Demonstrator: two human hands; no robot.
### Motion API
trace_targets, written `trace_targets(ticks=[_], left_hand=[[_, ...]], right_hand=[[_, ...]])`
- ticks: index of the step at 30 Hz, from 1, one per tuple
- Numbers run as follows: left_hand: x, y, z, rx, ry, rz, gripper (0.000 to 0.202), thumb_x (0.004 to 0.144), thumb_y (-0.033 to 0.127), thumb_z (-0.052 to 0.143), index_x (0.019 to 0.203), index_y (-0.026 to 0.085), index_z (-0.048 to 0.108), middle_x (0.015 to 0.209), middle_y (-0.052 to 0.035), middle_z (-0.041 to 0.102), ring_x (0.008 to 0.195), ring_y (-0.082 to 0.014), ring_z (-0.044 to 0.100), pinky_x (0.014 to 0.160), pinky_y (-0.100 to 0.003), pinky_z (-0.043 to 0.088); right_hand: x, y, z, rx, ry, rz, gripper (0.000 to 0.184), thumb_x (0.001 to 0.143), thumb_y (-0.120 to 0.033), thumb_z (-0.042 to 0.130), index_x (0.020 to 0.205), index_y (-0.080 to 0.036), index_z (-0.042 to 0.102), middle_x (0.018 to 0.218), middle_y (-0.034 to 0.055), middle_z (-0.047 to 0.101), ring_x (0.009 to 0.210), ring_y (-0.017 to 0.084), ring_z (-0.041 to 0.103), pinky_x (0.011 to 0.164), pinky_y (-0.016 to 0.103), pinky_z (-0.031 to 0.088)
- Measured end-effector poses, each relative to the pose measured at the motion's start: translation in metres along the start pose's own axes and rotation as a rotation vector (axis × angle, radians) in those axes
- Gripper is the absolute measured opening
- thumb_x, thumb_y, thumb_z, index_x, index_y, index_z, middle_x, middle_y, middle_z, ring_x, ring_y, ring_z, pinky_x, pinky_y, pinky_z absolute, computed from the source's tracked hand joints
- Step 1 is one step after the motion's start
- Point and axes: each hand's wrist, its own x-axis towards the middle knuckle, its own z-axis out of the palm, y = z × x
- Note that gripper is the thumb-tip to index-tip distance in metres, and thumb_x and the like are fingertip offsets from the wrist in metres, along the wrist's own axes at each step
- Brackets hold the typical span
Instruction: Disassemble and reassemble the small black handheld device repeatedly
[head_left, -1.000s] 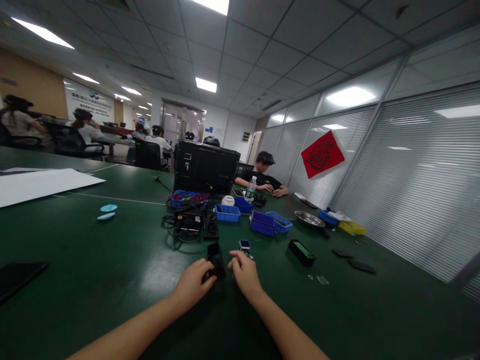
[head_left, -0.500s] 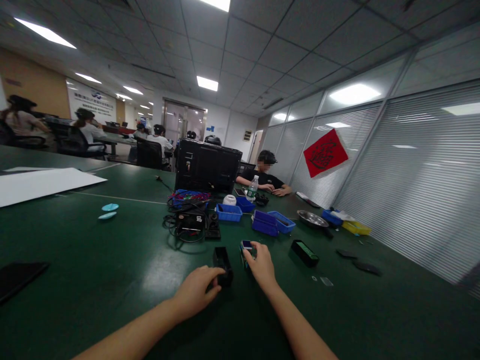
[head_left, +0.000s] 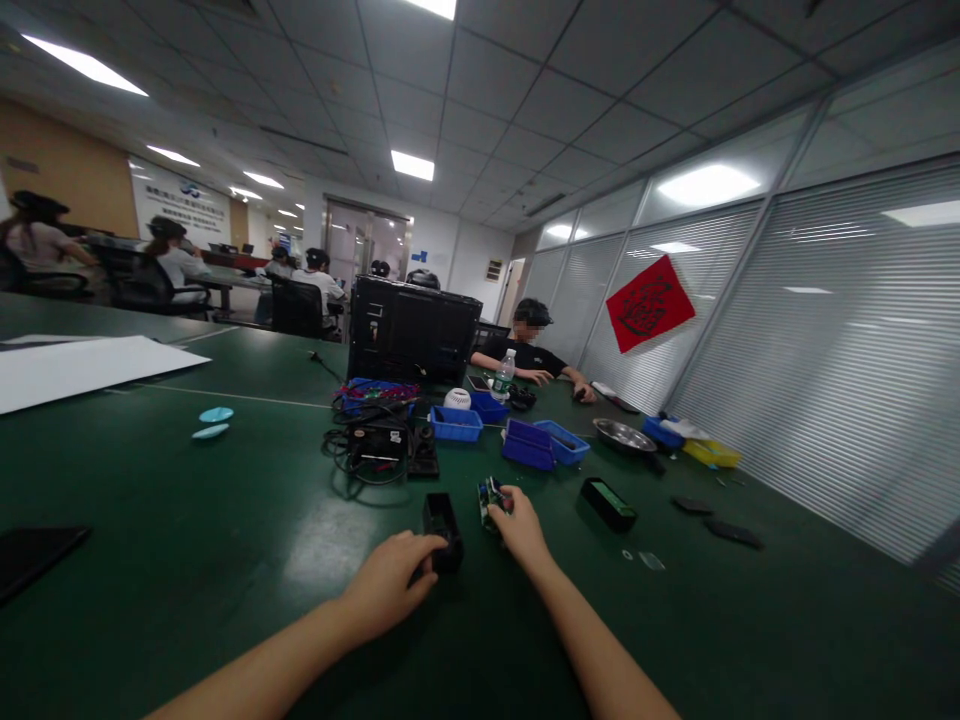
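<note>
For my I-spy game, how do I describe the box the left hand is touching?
On the green table, find the big black panel standing upright, then come nearer, past the tangled cables. The left hand touches a small open black box. Unlike the green-faced box farther right, this one looks dark inside.

Open tabletop (head_left: 225, 520) stretches left of the left fingers (head_left: 429, 543); right of the right fingers (head_left: 512, 494) stands a black case (head_left: 603, 513), and blue bins (head_left: 528, 447) block the way beyond them.

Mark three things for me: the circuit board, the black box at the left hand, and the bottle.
Circuit board (head_left: 487, 497): head view, uncovered green part.
Black box (head_left: 440, 517): head view, bare inside.
Bottle (head_left: 504, 377): head view, mid-body.
</note>
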Motion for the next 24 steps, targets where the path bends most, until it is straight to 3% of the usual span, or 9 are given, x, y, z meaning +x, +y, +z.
trace_targets(ticks=[7, 14, 24], left_hand=[[0.000, 0.002, -0.001, 0.013, -0.011, -0.013, 0.038, 0.074, 0.020, 0.048, 0.111, 0.027, 0.050, 0.086, 0.0003, 0.059, 0.081, -0.0150, 0.051, 0.072, -0.025, 0.035], [0.000, 0.002, -0.001, 0.007, -0.004, -0.006, 0.037, 0.074, 0.018, 0.048, 0.110, 0.028, 0.050, 0.085, 0.0012, 0.059, 0.081, -0.0150, 0.050, 0.072, -0.025, 0.035], [0.000, -0.001, 0.002, 0.021, 0.009, 0.007, 0.037, 0.073, 0.018, 0.048, 0.109, 0.027, 0.051, 0.085, 0.0009, 0.059, 0.081, -0.0155, 0.050, 0.072, -0.025, 0.034]], right_hand=[[0.012, 0.011, -0.022, -0.224, -0.003, 0.083, 0.036, 0.079, -0.038, 0.043, 0.107, -0.019, 0.054, 0.103, 0.0097, 0.054, 0.094, 0.021, 0.053, 0.073, 0.030, 0.041], [0.005, 0.001, -0.020, -0.242, -0.017, 0.065, 0.051, 0.075, -0.054, 0.043, 0.112, -0.019, 0.050, 0.104, 0.0100, 0.053, 0.097, 0.024, 0.052, 0.072, 0.030, 0.041], [-0.002, -0.004, -0.010, -0.360, 0.011, 0.045, 0.060, 0.070, -0.041, 0.055, 0.123, -0.017, 0.039, 0.114, 0.0121, 0.045, 0.104, 0.025, 0.048, 0.080, 0.033, 0.040]])
